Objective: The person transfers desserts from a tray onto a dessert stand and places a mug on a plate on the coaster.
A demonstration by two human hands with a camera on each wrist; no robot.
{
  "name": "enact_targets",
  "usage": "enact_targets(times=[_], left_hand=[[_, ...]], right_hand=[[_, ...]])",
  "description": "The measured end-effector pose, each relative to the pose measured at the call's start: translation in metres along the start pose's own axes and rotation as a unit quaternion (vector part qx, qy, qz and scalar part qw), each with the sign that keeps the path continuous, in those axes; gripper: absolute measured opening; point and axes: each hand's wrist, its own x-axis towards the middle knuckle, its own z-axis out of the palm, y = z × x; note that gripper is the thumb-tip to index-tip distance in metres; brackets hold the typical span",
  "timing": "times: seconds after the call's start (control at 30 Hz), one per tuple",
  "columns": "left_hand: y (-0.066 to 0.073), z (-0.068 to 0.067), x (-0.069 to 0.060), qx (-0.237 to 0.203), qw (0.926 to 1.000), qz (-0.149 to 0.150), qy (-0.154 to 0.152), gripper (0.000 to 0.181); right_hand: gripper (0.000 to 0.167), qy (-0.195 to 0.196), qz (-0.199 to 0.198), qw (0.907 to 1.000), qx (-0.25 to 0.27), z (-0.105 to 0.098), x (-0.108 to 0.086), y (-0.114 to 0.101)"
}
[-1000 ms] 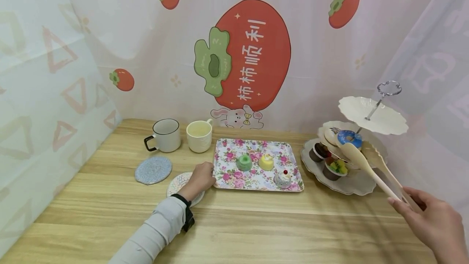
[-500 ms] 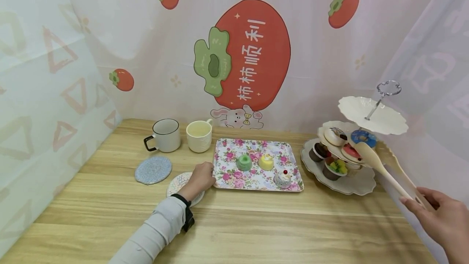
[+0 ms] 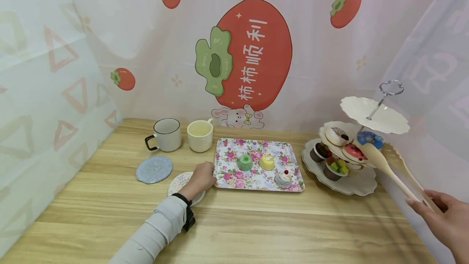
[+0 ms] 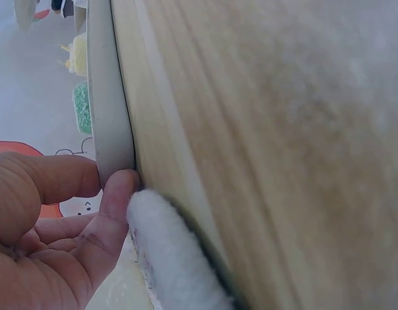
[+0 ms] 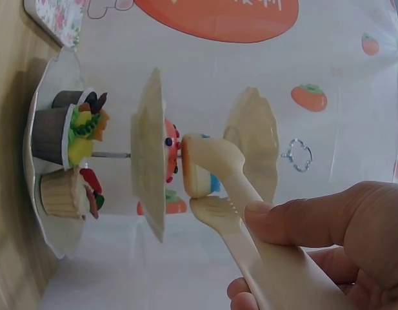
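My left hand (image 3: 202, 177) pinches the near left corner of a floral tray (image 3: 224, 174) between thumb and finger. A green cake (image 3: 244, 162), a yellow cake (image 3: 267, 161) and a sprinkled one with a cherry (image 3: 283, 179) sit on that tray. On the right, my right hand (image 3: 445, 217) grips beige salad tongs (image 3: 388, 171). Between their tips in the right wrist view is a blue-iced donut (image 5: 199, 174), off the middle plate of the tiered stand (image 3: 373, 114). A white donut (image 3: 336, 136) and a pink one (image 3: 353, 152) lie on that plate.
Cupcakes (image 3: 335, 169) fill part of the stand's bottom plate. A white mug (image 3: 167, 135) and a cream cup (image 3: 200, 137) stand at the back left. A blue coaster (image 3: 154, 169) lies before the mug; a white coaster (image 3: 176, 183) lies under the left wrist.
My right hand has moved right with the tongs and the blue donut, so the pink donut now shows on the middle plate. My left hand has stayed at the tray.
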Motion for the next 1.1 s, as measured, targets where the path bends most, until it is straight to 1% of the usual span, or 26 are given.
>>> enact_targets(times=[0.17,0.27,0.33,0.43,0.53,0.57,0.6,0.63,0.77,0.83,0.9,0.97,1.1], left_hand=[[-0.001,-0.001,0.000,0.001,1.0000,0.004,0.001,0.029],[-0.001,0.000,0.000,-0.002,1.0000,0.005,0.002,0.028],[-0.002,0.000,0.000,-0.005,1.0000,0.005,0.002,0.027],[-0.002,0.000,0.001,-0.007,1.0000,0.004,0.000,0.027],[-0.002,0.001,0.001,-0.008,1.0000,0.000,0.000,0.027],[-0.002,0.001,0.001,-0.007,1.0000,0.000,0.000,0.027],[-0.002,0.001,0.001,-0.008,1.0000,0.000,0.000,0.028],[-0.001,0.000,0.001,-0.008,1.0000,0.000,0.000,0.028],[-0.001,-0.001,0.001,-0.006,1.0000,0.002,0.001,0.028],[-0.001,-0.001,0.001,-0.006,1.0000,0.003,0.002,0.029],[-0.001,-0.001,0.000,-0.007,1.0000,0.003,0.003,0.028],[-0.001,-0.001,0.000,-0.009,1.0000,0.003,0.003,0.028],[-0.001,0.000,0.000,-0.008,1.0000,-0.001,0.003,0.027]], right_hand=[[0.054,-0.004,0.012,0.9993,0.035,-0.001,0.003,0.008],[0.055,-0.009,0.015,0.9989,0.044,-0.002,0.007,0.013],[0.055,-0.008,0.010,0.9990,0.043,-0.002,0.010,0.016],[0.054,-0.004,-0.001,0.9996,0.028,0.000,0.018,0.022],[0.057,-0.003,-0.001,1.0000,0.007,0.005,0.027,0.030],[0.056,0.003,-0.001,0.9999,-0.011,0.008,0.031,0.035],[0.055,0.012,0.002,0.9997,-0.023,0.011,0.034,0.039],[0.056,0.011,0.008,0.9995,-0.028,0.012,0.036,0.040],[0.055,0.008,0.004,0.9981,-0.060,0.014,0.039,0.034],[0.059,-0.016,0.009,0.9978,-0.063,0.010,0.037,0.020],[0.059,-0.024,0.014,0.9963,-0.081,0.009,0.036,0.011],[0.060,-0.032,0.025,0.9953,-0.088,0.008,0.034,0.003],[0.059,-0.033,0.021,0.9950,-0.092,0.009,0.037,-0.001]])
